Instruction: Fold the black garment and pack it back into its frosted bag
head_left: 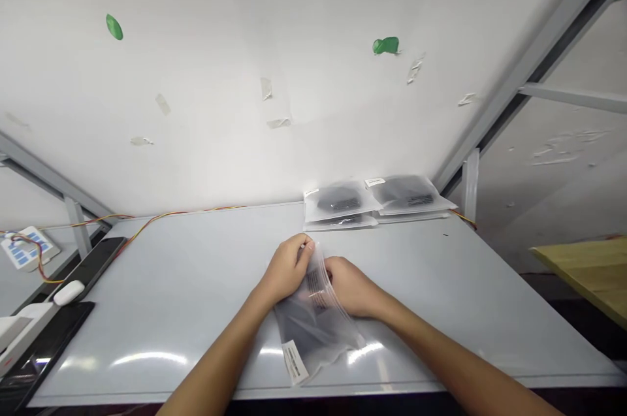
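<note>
A frosted zip bag (318, 331) with a dark item inside is held up, tilted, over the grey tabletop (210, 285). Near its lower corner sits a white barcode label (294, 362), and dark printed lines show on its side. My left hand (289, 266) pinches the bag's top corner, fingers closed on it. Along the zip edge, my right hand (350, 285) is curled against the bag with its fingers closed. Its fingertips are partly hidden behind the plastic.
Two stacks of similar filled bags, a left stack (340, 204) and a right stack (406, 194), lie against the white wall (220, 76). At the left edge are a black phone-like slab (98, 262), a white earbud case (68, 293) and a power strip (30, 248). A wooden board (588, 269) stands at right.
</note>
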### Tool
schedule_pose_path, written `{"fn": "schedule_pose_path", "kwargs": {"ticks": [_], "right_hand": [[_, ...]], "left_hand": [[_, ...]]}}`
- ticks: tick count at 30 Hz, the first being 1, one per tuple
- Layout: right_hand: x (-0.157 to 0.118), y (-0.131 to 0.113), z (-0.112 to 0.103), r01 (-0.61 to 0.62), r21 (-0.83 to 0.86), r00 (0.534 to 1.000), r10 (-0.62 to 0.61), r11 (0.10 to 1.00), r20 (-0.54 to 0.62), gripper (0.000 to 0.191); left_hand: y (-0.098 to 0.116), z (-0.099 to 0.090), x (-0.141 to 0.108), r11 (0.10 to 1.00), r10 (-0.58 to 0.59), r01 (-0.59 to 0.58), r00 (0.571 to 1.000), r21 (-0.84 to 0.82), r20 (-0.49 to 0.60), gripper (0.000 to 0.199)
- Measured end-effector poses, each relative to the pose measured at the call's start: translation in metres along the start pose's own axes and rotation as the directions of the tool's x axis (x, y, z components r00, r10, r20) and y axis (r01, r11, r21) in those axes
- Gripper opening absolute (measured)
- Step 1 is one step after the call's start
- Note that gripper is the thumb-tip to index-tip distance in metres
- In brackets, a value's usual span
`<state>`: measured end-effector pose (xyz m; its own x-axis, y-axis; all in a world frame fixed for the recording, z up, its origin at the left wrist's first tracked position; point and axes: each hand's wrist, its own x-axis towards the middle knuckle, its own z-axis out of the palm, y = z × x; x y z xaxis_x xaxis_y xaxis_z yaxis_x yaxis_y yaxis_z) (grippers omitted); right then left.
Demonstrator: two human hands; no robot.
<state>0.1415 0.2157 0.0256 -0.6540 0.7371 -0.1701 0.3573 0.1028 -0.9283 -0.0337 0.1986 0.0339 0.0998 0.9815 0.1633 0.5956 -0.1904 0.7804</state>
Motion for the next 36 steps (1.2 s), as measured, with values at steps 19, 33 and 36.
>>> {"fn": "schedule_pose_path", "kwargs": {"ticks": [19,33,36], "right_hand": [[-0.059,0.013,0.014,0.158,0.709,0.756,0.378,0.687,-0.535,0.057],[-0.083,0.024,0.086,-0.116,-0.301,0.503,-0.206,0.947,-0.839,0.026],[-0.087,0.02,0.084,-0.079,-0.511,0.465,-0.422,0.856,-0.778,0.021]], "left_hand": [[-0.038,-0.084,-0.043,0.94,-0.067,0.083,0.996,0.33,-0.059,0.041],[-0.043,-0.11,-0.067,0.903,0.126,0.04,0.928,0.428,-0.352,0.035],[-0.018,-0.061,-0.098,0.964,0.121,-0.022,0.923,0.264,-0.365,0.026]]}}
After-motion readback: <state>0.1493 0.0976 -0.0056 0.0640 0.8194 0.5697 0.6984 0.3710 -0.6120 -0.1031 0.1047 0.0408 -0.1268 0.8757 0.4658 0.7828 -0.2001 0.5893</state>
